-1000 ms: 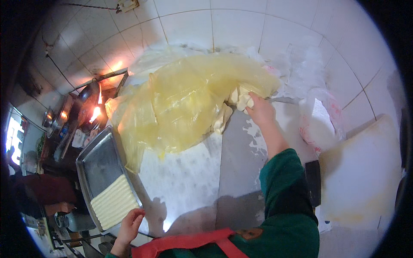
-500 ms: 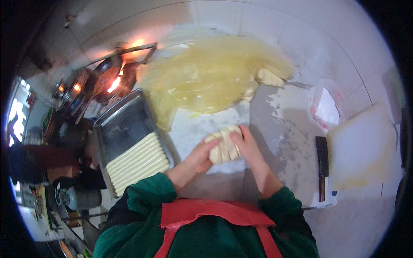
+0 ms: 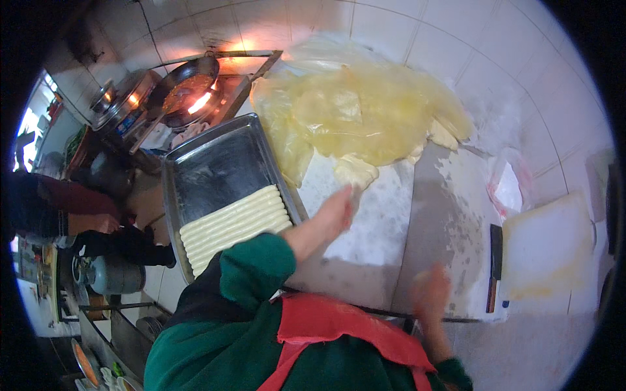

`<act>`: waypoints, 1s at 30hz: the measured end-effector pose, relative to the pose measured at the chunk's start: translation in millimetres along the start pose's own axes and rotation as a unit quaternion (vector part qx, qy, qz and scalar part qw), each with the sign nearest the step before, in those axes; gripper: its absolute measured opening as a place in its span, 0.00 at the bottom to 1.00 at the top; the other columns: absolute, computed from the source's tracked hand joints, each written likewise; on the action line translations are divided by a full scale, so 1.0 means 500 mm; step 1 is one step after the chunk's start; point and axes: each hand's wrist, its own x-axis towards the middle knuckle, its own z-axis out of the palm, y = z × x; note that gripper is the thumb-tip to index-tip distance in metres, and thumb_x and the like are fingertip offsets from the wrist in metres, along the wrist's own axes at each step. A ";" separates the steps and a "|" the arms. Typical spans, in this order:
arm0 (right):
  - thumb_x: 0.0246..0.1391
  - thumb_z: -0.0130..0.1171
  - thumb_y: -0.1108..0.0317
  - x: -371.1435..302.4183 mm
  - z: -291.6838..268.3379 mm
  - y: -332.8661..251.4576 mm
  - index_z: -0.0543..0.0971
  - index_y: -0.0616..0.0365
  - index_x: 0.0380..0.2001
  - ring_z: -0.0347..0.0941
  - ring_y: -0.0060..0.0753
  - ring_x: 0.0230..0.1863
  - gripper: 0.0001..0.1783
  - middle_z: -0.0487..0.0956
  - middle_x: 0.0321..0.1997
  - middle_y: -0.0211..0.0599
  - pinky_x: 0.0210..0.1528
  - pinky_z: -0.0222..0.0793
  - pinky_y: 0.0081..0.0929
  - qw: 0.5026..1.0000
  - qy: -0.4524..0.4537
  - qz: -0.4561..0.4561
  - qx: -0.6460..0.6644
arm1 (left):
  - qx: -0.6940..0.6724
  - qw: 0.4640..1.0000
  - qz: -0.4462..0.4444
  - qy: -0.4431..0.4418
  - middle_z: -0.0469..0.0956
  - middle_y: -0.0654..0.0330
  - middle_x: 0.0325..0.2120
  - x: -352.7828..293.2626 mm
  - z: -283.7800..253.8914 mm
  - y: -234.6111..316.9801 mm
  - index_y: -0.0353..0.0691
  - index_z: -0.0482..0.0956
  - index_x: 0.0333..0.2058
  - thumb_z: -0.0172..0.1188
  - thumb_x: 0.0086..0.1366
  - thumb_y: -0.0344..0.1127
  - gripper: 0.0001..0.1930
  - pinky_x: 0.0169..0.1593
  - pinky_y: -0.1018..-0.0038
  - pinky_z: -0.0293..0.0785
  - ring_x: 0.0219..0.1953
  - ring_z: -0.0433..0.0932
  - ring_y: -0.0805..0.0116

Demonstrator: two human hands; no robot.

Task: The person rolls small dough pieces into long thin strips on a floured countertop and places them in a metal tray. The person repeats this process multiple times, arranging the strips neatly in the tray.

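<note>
A pale lump of dough [image 3: 355, 172] lies at the front edge of a yellowish plastic sheet [image 3: 352, 107]. My left hand [image 3: 336, 212] is right by the near side of this lump, its fingertips at or very close to it; motion smears the fingers. Lower and to the right, my right hand [image 3: 432, 292] is over the near part of the grey worktop, away from the dough. It is strongly blurred, so whether its fingers hold anything is unclear. More pale dough [image 3: 443, 135] shows from under the sheet's right end.
To the left, a metal tray [image 3: 218, 153] carries a block of pale dough strips [image 3: 235, 220] in its near half. Beyond it, a wok [image 3: 182, 91] sits beside an open flame. At the right lie a cleaver [image 3: 495, 260], a white cutting board [image 3: 548, 244] and a plastic bag [image 3: 508, 186].
Both hands held the dough together; now they are apart. Dough shows at the sheet's edge by my left hand, while my right hand has moved down and right. The view has shifted.
</note>
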 end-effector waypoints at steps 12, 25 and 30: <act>0.52 0.54 0.56 0.200 0.093 0.054 0.71 0.66 0.49 0.66 0.57 0.51 0.27 0.72 0.48 0.55 0.56 0.60 0.44 0.991 0.060 -0.007 0.120 | -0.206 0.978 -0.034 -0.022 0.75 0.55 0.45 -0.239 -0.103 -0.183 0.42 0.69 0.48 0.49 0.68 0.51 0.20 0.48 0.66 0.73 0.42 0.76 0.65; 0.54 0.51 0.52 0.260 0.105 0.053 0.70 0.58 0.54 0.60 0.57 0.61 0.28 0.67 0.59 0.54 0.58 0.56 0.53 0.997 -0.035 -0.047 -0.051 | -0.286 0.885 0.118 0.348 0.76 0.48 0.34 -0.364 -0.359 -0.162 0.33 0.68 0.43 0.45 0.70 0.42 0.15 0.43 0.59 0.77 0.36 0.77 0.54; 0.50 0.55 0.48 0.065 0.106 -0.001 0.60 0.57 0.62 0.55 0.59 0.65 0.40 0.59 0.65 0.55 0.64 0.45 0.60 0.978 -0.006 -0.183 -0.096 | -0.204 0.953 0.028 0.221 0.79 0.54 0.31 -0.385 -0.273 -0.157 0.39 0.70 0.42 0.47 0.69 0.49 0.17 0.38 0.65 0.76 0.35 0.78 0.60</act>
